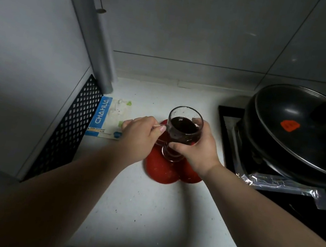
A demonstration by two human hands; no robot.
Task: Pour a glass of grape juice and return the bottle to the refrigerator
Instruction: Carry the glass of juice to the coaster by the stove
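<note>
While the left hand (pixel 141 134) curls its fingers through the thin clear handle (pixel 158 125) of the glass (pixel 185 112), thumb pressed along the top of it, the right hand (pixel 197 150) wraps the glass's body from the other side. The right thumb lies across the near wall low down, and the fingertips (pixel 197 121) show round the far side near the rim. Both hands are closed on the glass, which stands roughly upright between them. Dark grape juice (pixel 183 126) fills it to a little above half, with the upper wall clear.

The foot of the glass sits over a red, lobed mat (pixel 161 170); whether it rests on the mat or hangs just above it cannot be told. The mat lies on a white speckled counter (pixel 143 216). To the left of the hands, a flat packet (pixel 103 117) with a blue strip reading CHAHUA lies on the counter, against a black perforated panel (pixel 69 127). A grey pipe (pixel 103 50) runs up the corner behind it, beside the grey tiled wall (pixel 193 32).

To the right, well apart from the glass, a black wok with a glass lid (pixel 288 109) bearing an orange sticker (pixel 290 125) sits on a black stove (pixel 228 116), edged with crinkled foil (pixel 276 182).
</note>
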